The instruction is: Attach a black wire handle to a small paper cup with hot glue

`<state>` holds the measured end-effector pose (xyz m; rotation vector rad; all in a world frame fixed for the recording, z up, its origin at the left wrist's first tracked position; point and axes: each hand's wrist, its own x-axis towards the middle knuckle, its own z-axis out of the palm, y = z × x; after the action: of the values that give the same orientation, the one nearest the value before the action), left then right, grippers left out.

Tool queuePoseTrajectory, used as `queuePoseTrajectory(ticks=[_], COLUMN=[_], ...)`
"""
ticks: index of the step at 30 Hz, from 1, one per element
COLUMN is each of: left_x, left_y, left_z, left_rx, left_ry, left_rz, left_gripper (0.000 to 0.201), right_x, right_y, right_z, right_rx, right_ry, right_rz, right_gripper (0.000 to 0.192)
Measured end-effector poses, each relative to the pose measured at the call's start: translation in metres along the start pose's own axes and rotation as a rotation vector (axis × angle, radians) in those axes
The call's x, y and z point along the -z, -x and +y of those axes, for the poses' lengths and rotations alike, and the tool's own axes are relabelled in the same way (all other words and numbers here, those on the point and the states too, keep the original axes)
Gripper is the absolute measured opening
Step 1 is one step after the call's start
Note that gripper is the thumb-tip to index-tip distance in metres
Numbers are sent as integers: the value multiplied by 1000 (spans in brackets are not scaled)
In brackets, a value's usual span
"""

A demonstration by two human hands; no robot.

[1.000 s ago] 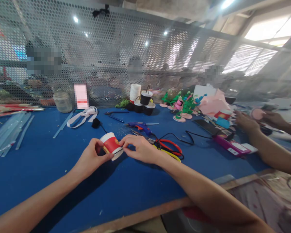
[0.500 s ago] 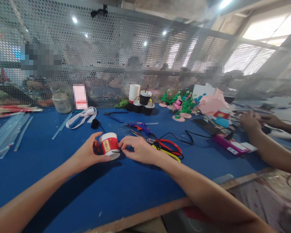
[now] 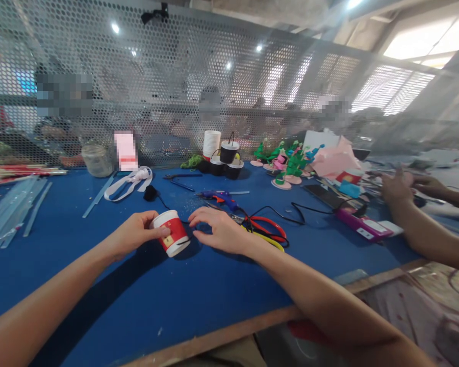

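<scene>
Right now we have the red paper cup (image 3: 171, 233) tipped on its side just above the blue table (image 3: 99, 285), its white rim toward us and its base pointing back toward the mesh. Our left hand (image 3: 135, 232) has hold of it, fingers curled round the far side and the thumb pressed on the red band, so the grip is closed on the cup. A thin dark strand seems to run across the cup's lower part; we cannot tell whether it is fastened yet. Our right hand (image 3: 220, 232) hovers just beside the cup, fingers spread and loosely bent, holding nothing that we can see.

We judge the work on this cup to be at an early stage: it shows its plain printed wall, while the black cups with handles (image 3: 227, 158) near the mesh look finished, beside a stack of white cups (image 3: 211, 143). Covering and a handle would seem to be left.

Close to our right hand lie the red scissors (image 3: 265, 229), with the blue glue gun (image 3: 220, 196) and its black cord farther back. Off to the right, another person's hands (image 3: 400, 187) are busy among pink paper and green foam pieces (image 3: 290, 163).
</scene>
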<state>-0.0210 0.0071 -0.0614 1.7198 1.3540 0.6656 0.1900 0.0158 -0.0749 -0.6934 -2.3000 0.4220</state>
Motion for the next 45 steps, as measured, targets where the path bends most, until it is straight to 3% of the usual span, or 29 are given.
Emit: queuePoseTrajectory(ticks=[2, 4, 6, 8, 11, 14, 19, 30, 45], left_x=[-2, -6, -11, -16, -21, -24, -25, -24, -25], left_y=[3, 8, 12, 17, 23, 26, 28, 28, 27], left_z=[2, 4, 7, 11, 15, 16, 16, 5, 5], left_rx=[7, -18, -58, -97, -135, -148, -147, -222, -217], left_ry=[171, 294, 362, 369, 340, 316, 256, 66, 84], left_rz=[-17, 68, 154, 180, 199, 207, 158, 194, 163], left_gripper=[29, 33, 38, 39, 38, 39, 38, 34, 34], right_x=[4, 8, 11, 13, 14, 14, 13, 10, 12], right_y=[0, -1, -1, -1, -1, -1, -1, -1, -1], right_z=[-2, -6, -11, -17, -24, -28, -30, -28, -24], right_rx=[-93, -267, -442, -519, -520, -539, -590, -607, -613], right_ry=[1, -70, -234, -440, -669, -760, -748, -707, -776], right_rz=[84, 137, 122, 76, 43, 42, 47, 37, 15], right_gripper=[10, 5, 8, 12, 11, 9, 4, 4, 9])
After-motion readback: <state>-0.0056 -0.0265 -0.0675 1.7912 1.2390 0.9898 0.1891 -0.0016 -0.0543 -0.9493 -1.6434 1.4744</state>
